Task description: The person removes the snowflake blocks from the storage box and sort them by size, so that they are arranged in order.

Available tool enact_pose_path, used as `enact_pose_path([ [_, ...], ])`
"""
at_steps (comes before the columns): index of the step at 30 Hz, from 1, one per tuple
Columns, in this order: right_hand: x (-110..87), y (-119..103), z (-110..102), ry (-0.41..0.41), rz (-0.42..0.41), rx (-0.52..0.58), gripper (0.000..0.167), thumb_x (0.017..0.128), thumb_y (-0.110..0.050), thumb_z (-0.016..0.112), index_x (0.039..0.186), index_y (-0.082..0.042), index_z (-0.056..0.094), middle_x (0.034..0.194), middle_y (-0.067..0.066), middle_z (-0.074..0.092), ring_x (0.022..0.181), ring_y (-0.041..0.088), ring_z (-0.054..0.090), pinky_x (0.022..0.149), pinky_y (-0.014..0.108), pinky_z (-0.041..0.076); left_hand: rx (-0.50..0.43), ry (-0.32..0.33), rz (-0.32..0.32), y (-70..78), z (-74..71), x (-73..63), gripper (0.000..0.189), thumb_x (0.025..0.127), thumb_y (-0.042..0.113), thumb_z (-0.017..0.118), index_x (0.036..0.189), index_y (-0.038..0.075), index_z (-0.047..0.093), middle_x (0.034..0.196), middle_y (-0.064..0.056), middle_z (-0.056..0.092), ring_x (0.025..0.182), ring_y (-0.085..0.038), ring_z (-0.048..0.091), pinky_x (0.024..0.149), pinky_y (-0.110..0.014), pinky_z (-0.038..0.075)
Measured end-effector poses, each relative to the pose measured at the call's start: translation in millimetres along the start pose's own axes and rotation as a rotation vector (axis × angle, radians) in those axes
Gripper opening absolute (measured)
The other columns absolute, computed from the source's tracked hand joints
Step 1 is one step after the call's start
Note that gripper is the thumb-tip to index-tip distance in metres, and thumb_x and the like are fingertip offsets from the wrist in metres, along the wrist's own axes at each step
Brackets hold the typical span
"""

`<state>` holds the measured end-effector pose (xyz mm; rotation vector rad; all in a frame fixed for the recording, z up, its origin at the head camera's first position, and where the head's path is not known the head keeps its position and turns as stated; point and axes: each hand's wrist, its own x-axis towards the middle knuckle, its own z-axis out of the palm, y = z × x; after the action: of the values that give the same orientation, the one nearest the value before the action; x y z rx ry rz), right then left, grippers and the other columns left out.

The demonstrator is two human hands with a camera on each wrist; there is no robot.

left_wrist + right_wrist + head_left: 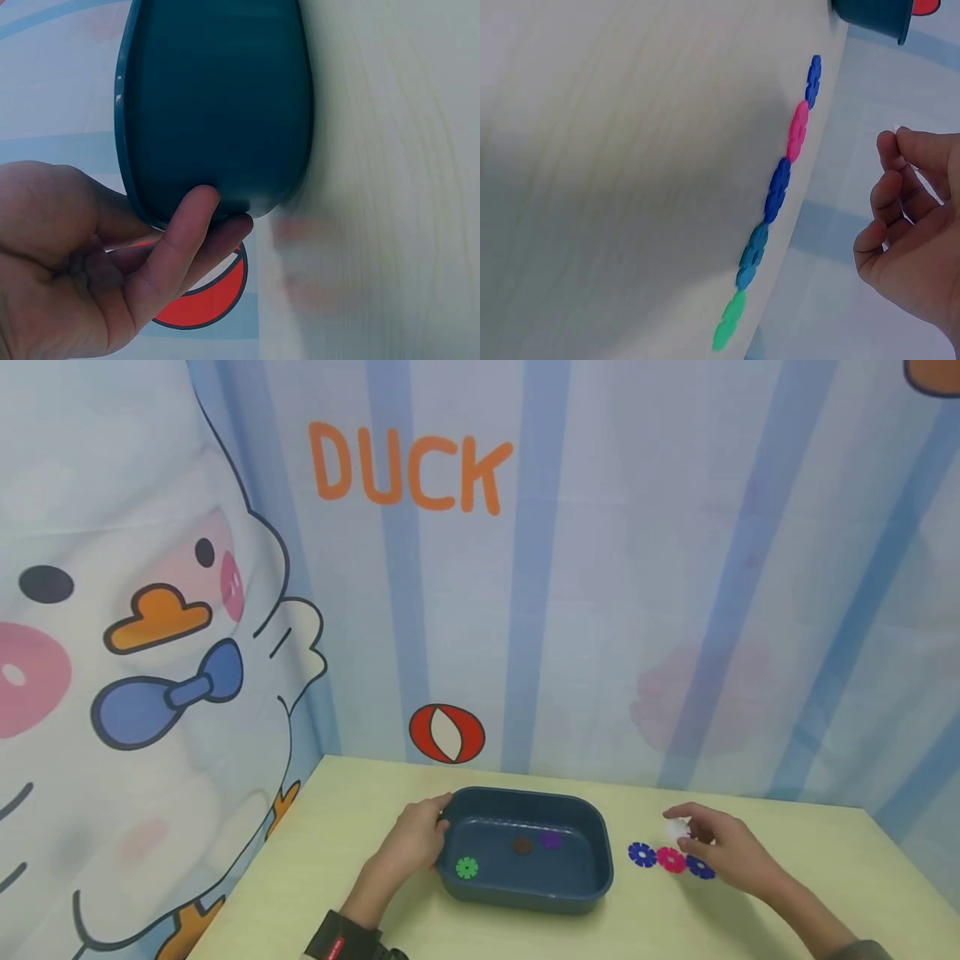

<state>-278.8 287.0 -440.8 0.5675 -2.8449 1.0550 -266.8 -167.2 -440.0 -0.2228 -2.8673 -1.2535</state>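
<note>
My left hand [416,835] grips the left end of a dark blue plastic basin [525,887], with its thumb at the rim. In the left wrist view, the fingers [176,244] bear against the basin's end wall. Inside the basin lie a green snowflake disc [467,867], a brown disc [522,845] and a purple disc [551,839]. Right of it, my right hand [726,846] pinches a white snowflake disc [678,831] between thumb and forefinger, above the table. Only a sliver of that disc shows in the right wrist view.
Beside the basin, a row of notched discs lies on the pale table [645,927]: blue [642,854], pink [671,860], another blue [701,867]. The right wrist view adds a teal disc [752,255] and a green disc [729,321]. A printed curtain [600,610] hangs behind.
</note>
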Motion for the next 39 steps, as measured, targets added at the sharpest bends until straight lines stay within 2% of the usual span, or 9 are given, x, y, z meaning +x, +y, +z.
enact_pose_path([
  [4, -8.1, 12.2, -7.7, 0.012, 0.040, -0.035, 0.036, 0.097, -0.005, 0.073, 0.132, -0.001, 0.067, 0.084, 0.001, 0.060, 0.070, 0.007, 0.051, 0.061, 0.025, 0.045, 0.000, -0.001, 0.007, -1.1, -0.3, 0.2, 0.049, 0.107, -0.003, 0.054, 0.155, -0.006, 0.047, 0.148, -0.033, 0.057, 0.045, -0.014, 0.064, 0.046, -0.028, 0.055],
  [9, -17.7, 23.9, -19.8, 0.015, 0.089, -0.040, 0.035, 0.099, -0.005, 0.072, 0.133, -0.001, 0.066, 0.081, 0.002, 0.055, 0.068, 0.009, 0.046, 0.059, 0.027, 0.040, -0.002, -0.005, 0.008, -2.3, -0.7, 0.2, 0.049, 0.107, -0.003, 0.054, 0.155, -0.006, 0.046, 0.147, -0.033, 0.057, 0.045, -0.014, 0.064, 0.046, -0.028, 0.055],
  [16, -28.5, 37.5, -30.3, 0.014, 0.163, -0.040, 0.037, 0.100, -0.008, 0.070, 0.137, -0.002, 0.066, 0.078, 0.004, 0.055, 0.066, 0.009, 0.044, 0.055, 0.027, 0.039, 0.006, -0.007, 0.007, -1.3, -1.1, -0.3, 0.050, 0.107, -0.003, 0.054, 0.156, -0.006, 0.046, 0.147, -0.033, 0.058, 0.047, -0.014, 0.065, 0.048, -0.029, 0.056],
  [22, -34.2, 46.0, -37.7, 0.020, 0.182, -0.032, 0.039, 0.101, -0.007, 0.068, 0.139, 0.001, 0.064, 0.078, 0.007, 0.062, 0.063, 0.011, 0.047, 0.054, 0.027, 0.041, 0.000, -0.008, 0.001, -0.7, -0.5, -0.1, 0.050, 0.107, -0.003, 0.055, 0.156, -0.006, 0.046, 0.146, -0.033, 0.059, 0.047, -0.014, 0.065, 0.047, -0.029, 0.056],
  [29, -38.0, 57.7, -45.0, 0.041, 0.214, -0.086, 0.039, 0.100, -0.007, 0.069, 0.137, 0.002, 0.062, 0.088, 0.005, 0.067, 0.073, 0.016, 0.056, 0.061, 0.025, 0.046, 0.003, -0.008, 0.012, -2.2, 1.6, -0.7, 0.050, 0.106, -0.003, 0.055, 0.155, -0.007, 0.047, 0.144, -0.033, 0.060, 0.047, -0.014, 0.065, 0.048, -0.029, 0.056],
  [34, -44.4, 69.7, -50.6, 0.054, 0.213, -0.108, 0.036, 0.102, -0.006, 0.067, 0.136, 0.003, 0.062, 0.087, 0.005, 0.068, 0.071, 0.013, 0.056, 0.062, 0.025, 0.046, 0.011, -0.013, 0.006, -1.6, 1.6, -1.1, 0.050, 0.106, -0.003, 0.056, 0.155, -0.006, 0.047, 0.142, -0.032, 0.061, 0.047, -0.014, 0.065, 0.049, -0.028, 0.056],
  [39, -52.2, 85.9, -57.2, 0.038, 0.210, -0.081, 0.034, 0.104, -0.004, 0.061, 0.137, 0.005, 0.061, 0.086, 0.004, 0.070, 0.071, 0.011, 0.059, 0.060, 0.026, 0.045, 0.024, -0.009, -0.002, 0.2, 0.2, -0.1, 0.050, 0.106, -0.002, 0.056, 0.156, -0.005, 0.047, 0.143, -0.032, 0.061, 0.047, -0.014, 0.065, 0.049, -0.029, 0.056],
])
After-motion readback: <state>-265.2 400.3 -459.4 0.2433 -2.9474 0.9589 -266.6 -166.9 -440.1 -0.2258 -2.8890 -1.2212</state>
